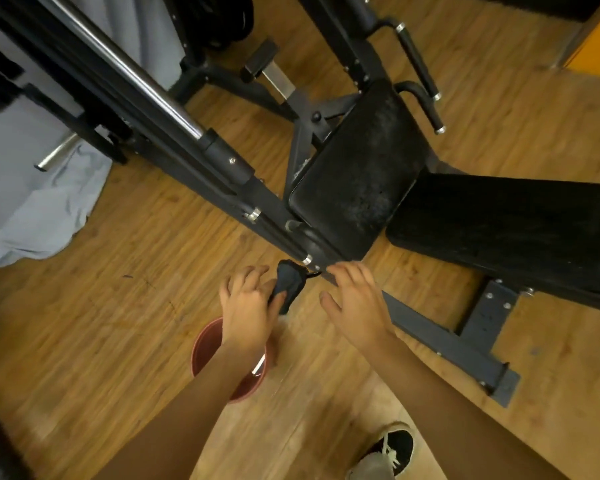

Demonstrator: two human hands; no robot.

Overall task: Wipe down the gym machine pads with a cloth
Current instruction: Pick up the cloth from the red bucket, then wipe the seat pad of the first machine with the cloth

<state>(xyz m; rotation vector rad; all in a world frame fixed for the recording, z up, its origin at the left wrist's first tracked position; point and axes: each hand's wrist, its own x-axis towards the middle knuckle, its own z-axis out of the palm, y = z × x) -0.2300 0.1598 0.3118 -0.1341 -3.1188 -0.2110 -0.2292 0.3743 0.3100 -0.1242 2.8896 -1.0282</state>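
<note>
My left hand [246, 306] grips a bunched dark cloth [289, 284] just above a reddish-brown bucket [205, 348] on the floor. The cloth's upper end sits close to the machine's frame. My right hand [355, 303] hovers beside it with fingers loosely spread, holding nothing, near the lower corner of the black seat pad [357, 178]. A longer black back pad [506, 230] stretches to the right. The seat pad's surface looks dusty and scuffed.
A chrome bar [132, 81] on a dark frame runs diagonally from top left to the seat. Grip handles [418, 60] stand at top right. A grey floor beam [440, 341] lies right of my hands. Light fabric [32, 202] drapes at left. My shoe [392, 448] is at the bottom.
</note>
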